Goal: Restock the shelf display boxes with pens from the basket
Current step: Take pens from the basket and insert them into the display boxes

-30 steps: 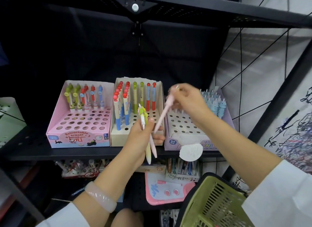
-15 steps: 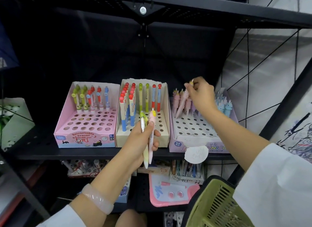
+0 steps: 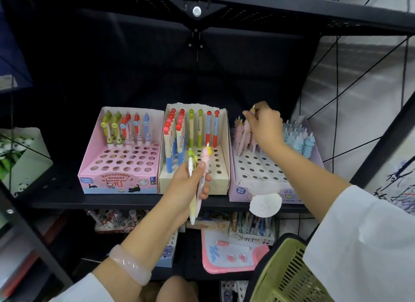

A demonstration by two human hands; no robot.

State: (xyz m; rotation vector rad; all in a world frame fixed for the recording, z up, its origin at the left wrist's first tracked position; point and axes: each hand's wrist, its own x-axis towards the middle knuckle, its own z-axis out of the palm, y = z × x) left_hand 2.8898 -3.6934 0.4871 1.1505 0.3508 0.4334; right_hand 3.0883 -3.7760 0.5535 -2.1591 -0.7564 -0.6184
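Three display boxes stand side by side on a black shelf: a pink box (image 3: pixel 116 182), a cream box (image 3: pixel 221 173) and a lilac box (image 3: pixel 244 190). My left hand (image 3: pixel 186 185) grips two pens upright in front of the cream box, a green pen (image 3: pixel 191 164) and a pink pen (image 3: pixel 203 167). My right hand (image 3: pixel 266 126) is over the back rows of the lilac box and pinches the top of a pink pen (image 3: pixel 246 133) standing there among other pink pens. Blue pens (image 3: pixel 298 137) fill the box's back right. A green basket (image 3: pixel 289 277) sits at the lower right.
The shelf above (image 3: pixel 247 12) hangs low over the boxes. A round white tag (image 3: pixel 265 204) hangs from the shelf edge. Below are more pen boxes (image 3: pixel 251 229) and a pink board (image 3: pixel 229 254). A green-white box (image 3: pixel 20 158) stands at the left.
My right hand carried a pink pen from in front of the boxes to the back rows of the lilac box and stood it there. My left hand kept hold of its two pens.
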